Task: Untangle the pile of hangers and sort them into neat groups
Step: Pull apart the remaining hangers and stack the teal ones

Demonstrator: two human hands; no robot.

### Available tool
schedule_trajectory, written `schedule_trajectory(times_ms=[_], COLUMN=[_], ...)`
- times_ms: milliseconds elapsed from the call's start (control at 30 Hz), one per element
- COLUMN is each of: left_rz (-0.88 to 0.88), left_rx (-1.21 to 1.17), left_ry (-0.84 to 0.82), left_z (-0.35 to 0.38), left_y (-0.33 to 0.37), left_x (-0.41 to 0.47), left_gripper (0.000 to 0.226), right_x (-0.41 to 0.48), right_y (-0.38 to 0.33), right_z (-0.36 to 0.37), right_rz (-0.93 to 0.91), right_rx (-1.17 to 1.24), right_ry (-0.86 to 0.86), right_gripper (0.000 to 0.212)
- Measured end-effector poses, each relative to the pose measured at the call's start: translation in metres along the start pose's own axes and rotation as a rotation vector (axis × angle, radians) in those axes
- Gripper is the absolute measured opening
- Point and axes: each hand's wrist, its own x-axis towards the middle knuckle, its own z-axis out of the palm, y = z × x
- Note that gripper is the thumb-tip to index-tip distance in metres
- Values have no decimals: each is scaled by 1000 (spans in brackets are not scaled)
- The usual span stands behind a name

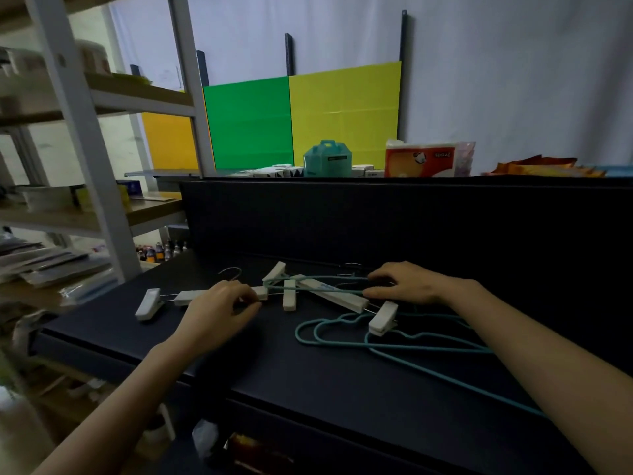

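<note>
A tangle of hangers lies on the dark table (308, 371). One white clip hanger (185, 298) stretches to the left, with a white clip (148, 303) at its far end. My left hand (219, 308) rests over its bar, fingers curled around it. A second white clip hanger (337, 295) crosses diagonally through the middle, with a clip (383, 318) at its near end. Teal wire hangers (342, 332) lie looped on the right, and one runs across the white hangers. My right hand (404, 284) pinches that teal wire near its hook.
A black raised panel (376, 217) backs the table. Behind it stand a teal box (328, 159), a tissue pack (421, 159) and snack packets (541, 168). Metal shelving (85, 132) with stacked goods fills the left side. The table's front edge runs diagonally below my forearms.
</note>
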Motion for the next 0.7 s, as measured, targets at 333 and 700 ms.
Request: schedule_trajectory(times_ms=[333, 700], left_rz=[-131, -108], left_rx=[118, -25], left_ry=[-18, -125], left_z=[1, 2], left_y=[-57, -78], left_x=[-7, 2], left_gripper=[53, 39], right_x=[-45, -93], right_y=[-2, -1], right_z=[-25, -19], right_rz=[0, 72], right_rx=[-60, -49], right_ry=[298, 424], right_gripper=[63, 76])
